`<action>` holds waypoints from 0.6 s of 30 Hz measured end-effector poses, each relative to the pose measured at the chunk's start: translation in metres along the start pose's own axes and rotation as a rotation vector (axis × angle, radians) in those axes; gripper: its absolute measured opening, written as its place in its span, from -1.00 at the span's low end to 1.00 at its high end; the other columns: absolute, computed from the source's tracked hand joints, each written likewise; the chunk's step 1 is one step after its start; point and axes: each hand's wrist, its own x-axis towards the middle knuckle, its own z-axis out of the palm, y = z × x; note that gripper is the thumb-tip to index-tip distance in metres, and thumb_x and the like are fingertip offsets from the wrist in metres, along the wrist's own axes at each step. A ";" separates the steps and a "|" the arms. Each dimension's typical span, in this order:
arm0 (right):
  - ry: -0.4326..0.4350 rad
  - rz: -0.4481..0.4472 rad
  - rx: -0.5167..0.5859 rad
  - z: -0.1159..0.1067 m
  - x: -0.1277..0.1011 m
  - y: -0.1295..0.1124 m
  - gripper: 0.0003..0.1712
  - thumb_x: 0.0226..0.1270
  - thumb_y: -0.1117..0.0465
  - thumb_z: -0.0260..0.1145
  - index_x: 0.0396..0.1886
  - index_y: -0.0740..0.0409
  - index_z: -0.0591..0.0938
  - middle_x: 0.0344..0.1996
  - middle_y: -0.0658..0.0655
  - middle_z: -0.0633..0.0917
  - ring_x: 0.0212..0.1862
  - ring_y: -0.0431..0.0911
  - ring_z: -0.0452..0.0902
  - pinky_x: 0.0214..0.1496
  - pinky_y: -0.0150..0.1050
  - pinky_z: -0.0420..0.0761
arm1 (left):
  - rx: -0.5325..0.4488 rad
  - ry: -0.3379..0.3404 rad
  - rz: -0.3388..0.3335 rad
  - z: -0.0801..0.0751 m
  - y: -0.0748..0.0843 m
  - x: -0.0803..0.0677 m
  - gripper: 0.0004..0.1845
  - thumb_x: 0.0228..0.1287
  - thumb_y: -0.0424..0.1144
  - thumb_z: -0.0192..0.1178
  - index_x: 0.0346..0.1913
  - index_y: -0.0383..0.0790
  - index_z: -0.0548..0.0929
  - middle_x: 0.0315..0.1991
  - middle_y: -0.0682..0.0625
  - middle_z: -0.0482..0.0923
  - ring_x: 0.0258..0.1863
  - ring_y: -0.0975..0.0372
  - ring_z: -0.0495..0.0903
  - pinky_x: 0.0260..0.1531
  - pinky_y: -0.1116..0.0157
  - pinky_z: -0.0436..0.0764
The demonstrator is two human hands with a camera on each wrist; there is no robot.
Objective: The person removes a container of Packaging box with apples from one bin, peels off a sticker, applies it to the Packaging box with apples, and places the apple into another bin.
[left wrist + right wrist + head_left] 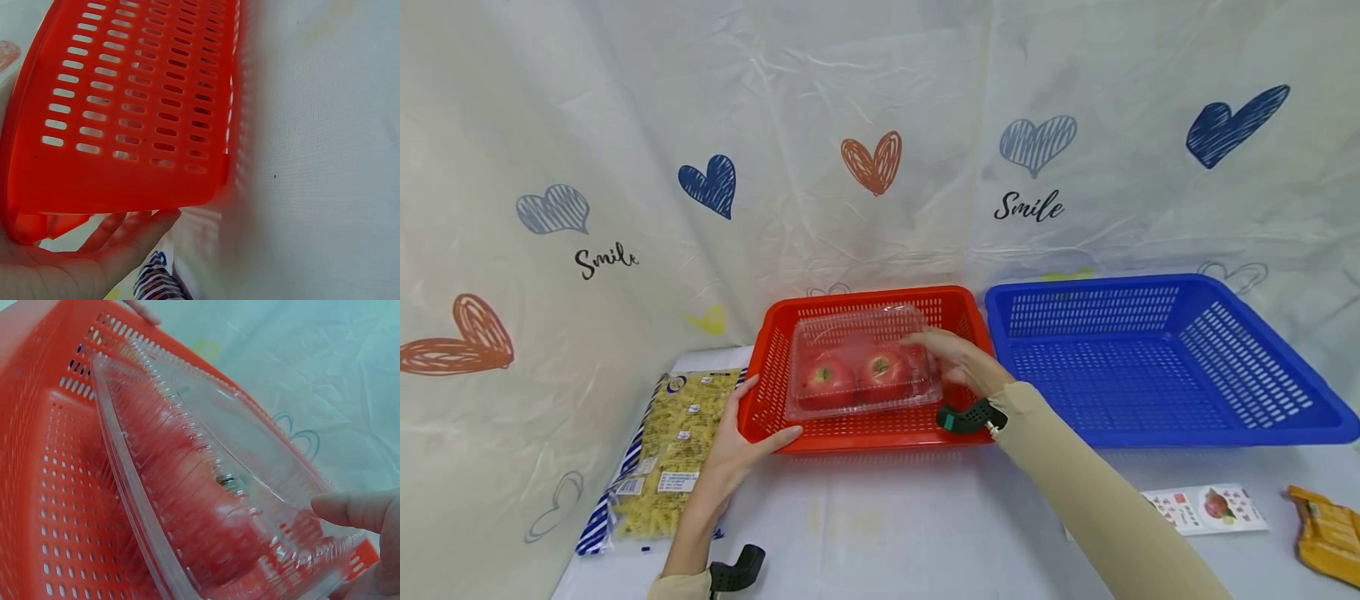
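Observation:
A clear plastic clamshell box [857,400] with red apples [826,382] inside lies tilted in the red basket [880,442]. My right hand [951,354] grips the box by its right end, and in the right wrist view the thumb [350,509] lies over the lid. At the basket's front left corner, my left hand [737,442] holds the rim, thumb over the front edge and fingers along the left side. The left wrist view shows the fingers [134,247] against the outside of the basket's slotted wall [125,181].
A blue basket [1082,436] stands to the right of the red one. On the left lies a bag of yellow pasta [662,467]. A printed label strip [1221,508] and an orange packet [1330,537] lie at the front right. A patterned cloth [880,75] hangs behind.

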 end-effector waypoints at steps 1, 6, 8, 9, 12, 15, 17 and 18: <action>-0.006 -0.009 0.009 0.001 0.001 0.000 -0.21 0.55 0.04 0.28 0.63 0.12 0.22 -0.38 -0.04 0.49 -0.36 -0.19 0.46 -0.21 -0.34 0.57 | -0.002 0.000 0.005 0.000 0.000 0.000 0.09 0.24 -0.10 0.51 0.67 0.11 0.00 0.56 -0.18 0.13 0.48 -0.09 0.24 0.35 -0.14 0.47; -0.022 -0.026 0.023 0.006 0.004 -0.002 -0.05 0.56 0.08 0.26 0.73 0.10 -0.03 -0.42 -0.06 0.41 -0.50 -0.20 0.28 -0.23 -0.31 0.45 | -0.004 0.001 0.020 0.001 -0.002 0.002 0.10 0.23 -0.12 0.52 0.67 0.07 0.00 0.57 -0.20 0.11 0.49 -0.10 0.22 0.39 -0.16 0.43; -0.028 -0.031 0.024 0.008 0.004 -0.002 -0.05 0.56 0.09 0.27 0.73 0.11 -0.02 -0.40 -0.06 0.43 -0.50 -0.21 0.30 -0.24 -0.32 0.48 | -0.004 0.000 0.020 0.002 -0.002 0.002 0.10 0.23 -0.12 0.52 0.67 0.07 0.00 0.57 -0.19 0.10 0.49 -0.10 0.20 0.39 -0.16 0.42; -0.034 -0.033 0.028 0.009 0.004 -0.002 -0.08 0.56 0.09 0.27 0.72 0.11 0.02 -0.38 -0.05 0.46 -0.49 -0.21 0.32 -0.25 -0.33 0.50 | -0.003 0.000 0.018 0.002 -0.002 0.002 0.09 0.23 -0.11 0.52 0.66 0.08 0.01 0.57 -0.18 0.10 0.50 -0.09 0.20 0.39 -0.15 0.42; -0.059 -0.044 0.051 0.011 0.005 -0.002 -0.17 0.57 0.10 0.27 0.67 0.13 0.14 -0.32 -0.05 0.50 -0.45 -0.24 0.39 -0.30 -0.39 0.56 | -0.002 0.002 0.019 0.002 -0.002 0.002 0.08 0.24 -0.12 0.51 0.66 0.08 0.01 0.57 -0.18 0.10 0.50 -0.09 0.19 0.39 -0.15 0.42; -0.061 -0.043 -0.001 0.011 0.002 0.000 -0.28 0.56 0.02 0.28 0.60 0.11 0.33 -0.18 0.05 0.50 -0.33 -0.15 0.43 -0.29 -0.34 0.62 | 0.001 0.010 0.024 0.002 -0.002 0.002 0.07 0.24 -0.14 0.50 0.66 0.06 0.02 0.57 -0.19 0.11 0.49 -0.09 0.20 0.39 -0.16 0.41; -0.063 -0.035 -0.020 0.011 0.001 0.001 -0.29 0.55 -0.04 0.28 0.57 0.09 0.39 -0.06 0.07 0.48 -0.22 -0.10 0.45 -0.24 -0.29 0.67 | 0.002 0.010 0.022 0.002 -0.002 0.002 0.07 0.24 -0.14 0.51 0.66 0.05 0.02 0.57 -0.18 0.11 0.49 -0.09 0.20 0.39 -0.17 0.41; -0.069 -0.031 -0.023 0.010 0.001 0.001 -0.33 0.56 -0.04 0.27 0.54 0.09 0.43 -0.09 0.09 0.49 -0.21 -0.08 0.46 -0.25 -0.27 0.67 | -0.001 0.008 0.022 0.002 -0.002 0.002 0.08 0.24 -0.14 0.51 0.66 0.05 0.02 0.57 -0.18 0.11 0.49 -0.09 0.19 0.39 -0.18 0.41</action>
